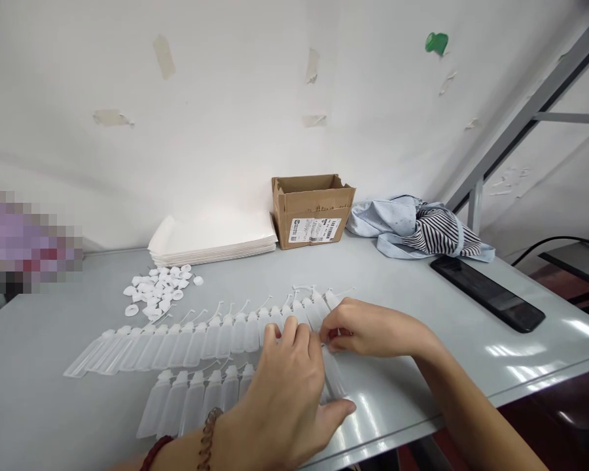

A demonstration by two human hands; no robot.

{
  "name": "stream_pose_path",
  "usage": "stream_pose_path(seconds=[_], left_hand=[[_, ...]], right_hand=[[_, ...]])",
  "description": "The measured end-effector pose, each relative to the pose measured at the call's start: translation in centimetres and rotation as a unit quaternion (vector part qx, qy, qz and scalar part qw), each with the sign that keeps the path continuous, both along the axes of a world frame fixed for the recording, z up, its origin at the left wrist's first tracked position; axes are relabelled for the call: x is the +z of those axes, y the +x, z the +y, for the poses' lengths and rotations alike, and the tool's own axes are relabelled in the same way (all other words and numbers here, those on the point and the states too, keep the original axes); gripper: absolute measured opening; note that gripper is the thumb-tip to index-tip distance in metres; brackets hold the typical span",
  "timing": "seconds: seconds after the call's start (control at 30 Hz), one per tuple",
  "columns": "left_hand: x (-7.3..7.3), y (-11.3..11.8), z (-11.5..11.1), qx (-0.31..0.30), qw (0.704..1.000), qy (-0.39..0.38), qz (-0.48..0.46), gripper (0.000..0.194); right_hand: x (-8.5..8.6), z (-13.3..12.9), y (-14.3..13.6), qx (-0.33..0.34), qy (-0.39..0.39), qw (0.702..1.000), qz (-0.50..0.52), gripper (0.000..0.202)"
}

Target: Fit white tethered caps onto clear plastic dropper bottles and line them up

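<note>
Translucent flat plastic bottles (191, 343) lie side by side in a long row across the grey table, each with a thin strap at its neck. Part of a second row (177, 402) lies nearer the front edge. My left hand (292, 389) reaches over the right end of the rows, thumb spread to the right and fingers bent over the bottles. My right hand (368, 327) pinches at the right end of the long row; what its fingertips hold is hidden. One bottle (334, 373) lies between the two hands, partly covered by my left hand.
White caps (157, 288) are heaped at the left, before a stack of white sheets (213, 242). An open cardboard box (314, 212), blue cloth (387, 222) and a black phone (488, 294) sit further right. The grey table (39, 340) meets the wall behind.
</note>
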State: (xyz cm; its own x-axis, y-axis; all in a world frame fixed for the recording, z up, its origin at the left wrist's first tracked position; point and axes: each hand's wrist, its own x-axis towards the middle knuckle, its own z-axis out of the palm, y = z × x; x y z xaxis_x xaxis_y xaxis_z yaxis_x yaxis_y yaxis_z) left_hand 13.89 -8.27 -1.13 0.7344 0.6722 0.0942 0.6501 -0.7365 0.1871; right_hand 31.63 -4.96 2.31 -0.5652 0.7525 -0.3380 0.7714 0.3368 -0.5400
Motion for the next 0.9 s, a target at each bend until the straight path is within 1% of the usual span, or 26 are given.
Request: stream_pose_path(seconds=[0.17,0.33,0.47,0.7,0.9], left_hand=[[-0.09,0.19,0.1,-0.001,1.0,0.018,0.009,0.049],[-0.16,0.11,-0.04,-0.007,1.0,0.016,0.013,0.039],[-0.16,0.11,-0.05,-0.005,1.0,0.014,0.007,0.034],[0.04,0.14,0.08,0.007,1.0,-0.003,0.012,0.031],[0.41,0.16,0.22,0.015,0.999,-0.019,0.033,0.031]], right_hand=[[-0.44,-0.07,-0.11,0.015,0.017,1.0,-0.013,0.021],[-0.47,-0.17,0.01,0.006,0.021,1.0,-0.006,0.021],[-0.53,-0.17,0.08,0.016,0.008,1.0,0.0,0.021],[-0.25,-0.17,0.02,0.019,0.004,1.0,-0.005,0.016],[0.07,-0.31,0.0,0.0,-0.007,1.0,-0.021,0.013]])
